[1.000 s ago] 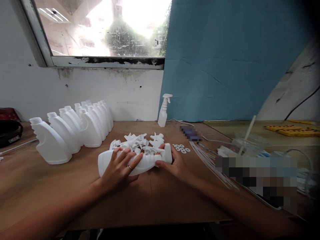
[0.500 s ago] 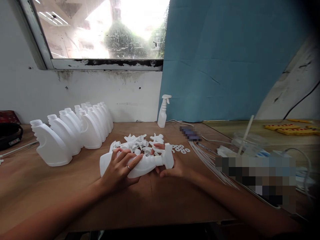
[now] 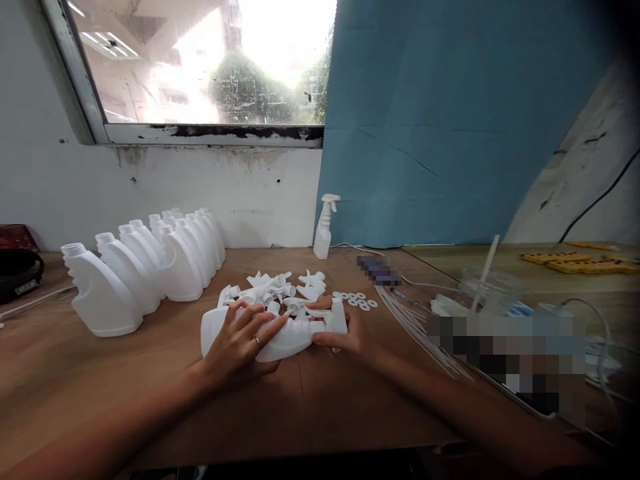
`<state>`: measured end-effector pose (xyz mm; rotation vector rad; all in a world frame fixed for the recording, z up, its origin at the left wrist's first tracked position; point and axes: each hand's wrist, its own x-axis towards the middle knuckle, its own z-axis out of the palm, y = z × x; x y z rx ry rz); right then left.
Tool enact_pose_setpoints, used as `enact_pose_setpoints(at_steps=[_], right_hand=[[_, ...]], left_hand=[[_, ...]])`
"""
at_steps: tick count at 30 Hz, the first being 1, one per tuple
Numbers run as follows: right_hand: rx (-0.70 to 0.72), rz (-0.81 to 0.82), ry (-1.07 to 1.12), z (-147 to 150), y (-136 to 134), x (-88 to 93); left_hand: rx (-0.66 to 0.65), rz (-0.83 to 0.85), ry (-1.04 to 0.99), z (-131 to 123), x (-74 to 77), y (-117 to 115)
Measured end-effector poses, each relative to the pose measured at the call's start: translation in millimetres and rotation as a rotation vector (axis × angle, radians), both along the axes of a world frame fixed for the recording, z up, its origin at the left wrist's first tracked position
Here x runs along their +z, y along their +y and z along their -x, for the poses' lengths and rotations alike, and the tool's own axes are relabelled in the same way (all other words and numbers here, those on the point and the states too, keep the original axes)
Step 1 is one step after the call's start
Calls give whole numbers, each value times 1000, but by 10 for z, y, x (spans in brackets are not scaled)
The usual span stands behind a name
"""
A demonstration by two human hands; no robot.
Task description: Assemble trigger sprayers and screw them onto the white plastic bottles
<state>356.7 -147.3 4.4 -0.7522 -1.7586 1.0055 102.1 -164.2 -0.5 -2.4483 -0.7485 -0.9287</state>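
Your hands are both closed on one white bottle (image 3: pixel 295 339), which lies on its side before you at the near middle of the tabletop (image 3: pixel 100 377), its neck toward 3 o'clock. Your left hand (image 3: pixel 247 337) wraps the body, fingers curled over it; your right hand (image 3: pixel 350 333) grips the trigger head (image 3: pixel 340 315) at the neck end. From that bottle, loose trigger heads (image 3: pixel 270 288) lie heaped at 12 o'clock, an upright spray bottle (image 3: pixel 323 241) stands at 1, white rings (image 3: pixel 356 303) lie at 2 — and open-necked bottles (image 3: pixel 107 293) stand at 10.
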Motion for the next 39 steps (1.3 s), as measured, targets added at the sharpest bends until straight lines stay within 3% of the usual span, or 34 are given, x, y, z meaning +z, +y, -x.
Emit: enact_pose_setpoints(at_steps=[4,6,10,13,16,19,21,24,26,28,33,39], right_hand=[[56,-22,-29,-12,-6,51],[3,-38,-16,-24,-7,99],[-78,-143,-9,-130,1,281],[-74,-146,-13,-256,8,459],[-116,-132,109,-365,58,611],[-179,-243,242,-491,198,690],[-262,-296,171,-609,330,679],[-351,-289,-280,-798,525,547],[-321,-308,-615,-886,617,413],[-253,-326,-801,-924,664,287],[-83,-288,-959,-878,657,126],[-20,-334,-1050,-820,626,68]], left_hand=[[-34,-20,4,-36,27,-37],[-33,33,8,-33,82,-46],[4,180,-35,55,333,-12],[-15,412,-59,157,589,72],[-102,624,-76,199,810,248],[-97,639,-256,133,947,593],[-23,633,-443,30,987,929],[232,689,-613,-202,958,1510],[311,733,-617,-397,880,1878],[359,773,-613,-607,773,2187],[495,853,-647,-1099,516,2678],[581,877,-665,-1502,333,2971]])
